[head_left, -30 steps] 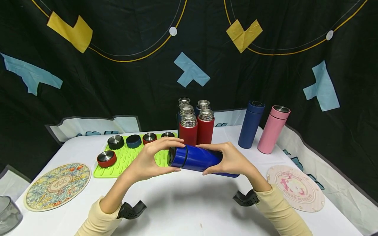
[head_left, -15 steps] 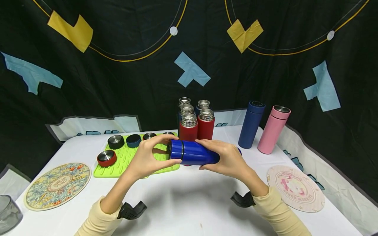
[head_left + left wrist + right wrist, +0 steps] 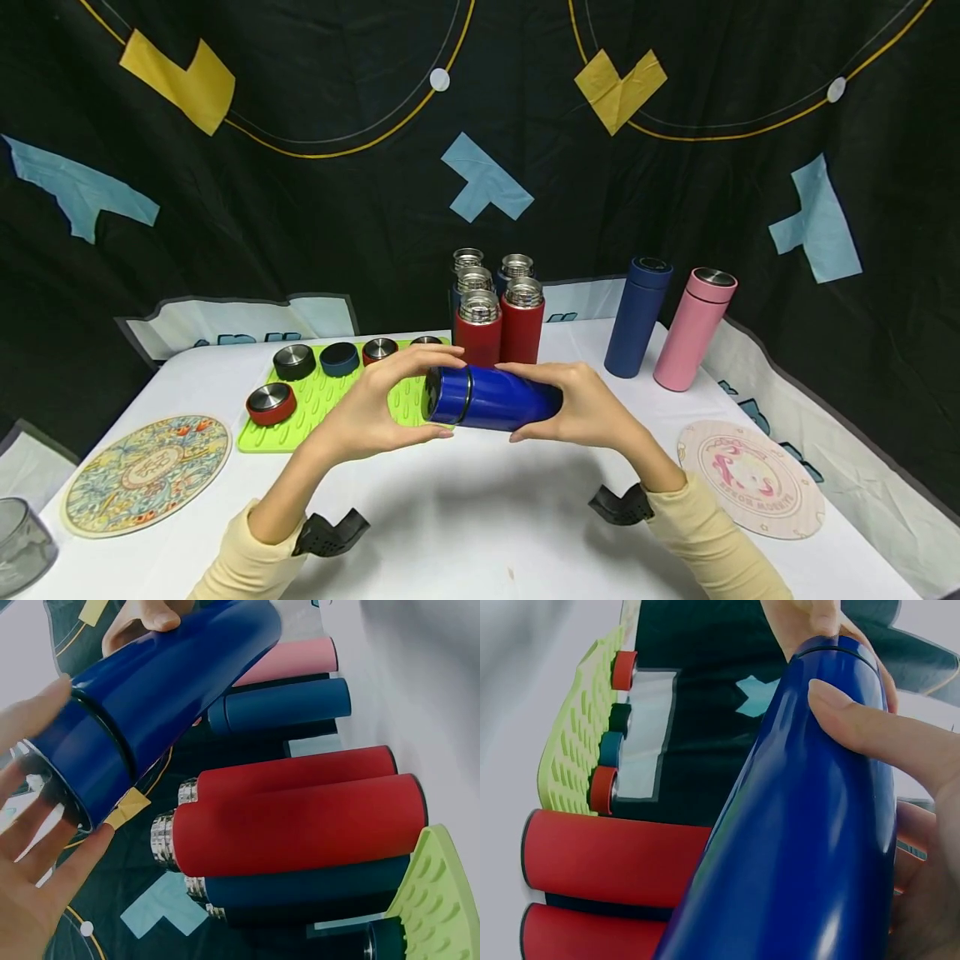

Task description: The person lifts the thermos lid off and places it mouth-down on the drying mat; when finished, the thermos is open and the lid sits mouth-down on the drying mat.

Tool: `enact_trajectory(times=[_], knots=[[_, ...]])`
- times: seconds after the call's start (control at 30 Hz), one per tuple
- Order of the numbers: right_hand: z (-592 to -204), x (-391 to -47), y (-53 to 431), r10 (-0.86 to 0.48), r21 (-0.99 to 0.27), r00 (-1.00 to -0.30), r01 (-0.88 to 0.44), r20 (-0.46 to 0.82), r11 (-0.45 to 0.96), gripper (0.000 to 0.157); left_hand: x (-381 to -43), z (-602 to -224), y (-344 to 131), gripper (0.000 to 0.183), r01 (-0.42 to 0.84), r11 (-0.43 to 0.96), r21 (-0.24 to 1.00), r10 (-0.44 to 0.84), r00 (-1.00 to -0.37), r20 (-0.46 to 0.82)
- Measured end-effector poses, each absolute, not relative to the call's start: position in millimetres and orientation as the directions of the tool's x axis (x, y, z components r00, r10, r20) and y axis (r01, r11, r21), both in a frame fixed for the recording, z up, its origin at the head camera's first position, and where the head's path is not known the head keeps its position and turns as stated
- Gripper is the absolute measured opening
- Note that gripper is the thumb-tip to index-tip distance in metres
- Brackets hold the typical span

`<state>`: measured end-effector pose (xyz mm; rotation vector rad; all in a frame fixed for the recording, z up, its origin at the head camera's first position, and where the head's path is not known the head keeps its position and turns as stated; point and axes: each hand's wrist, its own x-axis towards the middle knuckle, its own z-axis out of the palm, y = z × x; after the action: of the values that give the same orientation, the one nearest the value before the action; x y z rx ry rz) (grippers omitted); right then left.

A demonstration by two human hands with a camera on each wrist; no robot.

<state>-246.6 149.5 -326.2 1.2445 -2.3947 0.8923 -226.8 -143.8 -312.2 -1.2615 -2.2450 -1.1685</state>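
A glossy blue thermos flask [image 3: 510,402] is held on its side above the white table, its capped end toward the left. My left hand [image 3: 367,408] grips the cap [image 3: 449,395] between thumb and fingers. My right hand [image 3: 588,404] holds the body, thumb below and fingers over the top in the head view, hiding the flask's base end. A dark ring marks the seam between cap and body, clear in the left wrist view on the flask [image 3: 165,682]. In the right wrist view, my right thumb lies along the flask [image 3: 832,795].
Behind stand several lidless flasks, red ones [image 3: 477,333] in front. A green ridged mat [image 3: 315,408] bears several caps, including a red one [image 3: 271,402]. At right stand a navy flask [image 3: 637,321] and a pink flask [image 3: 693,333]. Round mats [image 3: 146,475] and a glass [image 3: 22,546] flank them.
Half a second ago the flask lay more level, the right hand rolled further over it. Now the right hand has turned back, and the flask slopes slightly down to the right.
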Motion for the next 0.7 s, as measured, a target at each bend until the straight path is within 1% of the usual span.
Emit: enact_trajectory(times=[0.07, 0.13, 0.3, 0.4, 0.6, 0.7], knots=[[-325.7, -247.7, 150.4, -0.627, -0.409, -0.586, -0.809, 0.514, 0.422, 0.079, -227.0, -311.5, -145.6, 0.065, 0.828, 0.267, 0.492, 0.571, -0.548, 0.612], [-325.1, -248.0, 150.8, -0.624, -0.413, -0.587, -0.809, 0.515, 0.419, 0.079, -227.0, -311.2, -146.7, 0.062, 0.83, 0.266, 0.49, 0.568, -0.546, 0.615], [-325.0, -246.8, 149.5, -0.607, -0.381, -0.583, -0.813, 0.54, 0.44, 0.079, -227.5, -311.7, -146.4, 0.061, 0.817, 0.275, 0.507, 0.545, -0.567, 0.618], [-324.5, -244.7, 147.3, -0.597, -0.321, -0.553, -0.83, 0.581, 0.456, 0.079, -227.5, -312.6, -145.5, 0.062, 0.784, 0.295, 0.546, 0.498, -0.614, 0.612], [-324.5, -241.7, 143.0, -0.589, -0.125, -0.455, -0.849, 0.667, 0.514, 0.081, -226.9, -313.2, -145.3, 0.053, 0.65, 0.35, 0.675, 0.384, -0.757, 0.529], [-324.7, -241.2, 142.6, -0.59, -0.086, -0.442, -0.842, 0.676, 0.532, 0.081, -227.4, -313.3, -145.2, 0.051, 0.614, 0.372, 0.696, 0.379, -0.785, 0.49]])
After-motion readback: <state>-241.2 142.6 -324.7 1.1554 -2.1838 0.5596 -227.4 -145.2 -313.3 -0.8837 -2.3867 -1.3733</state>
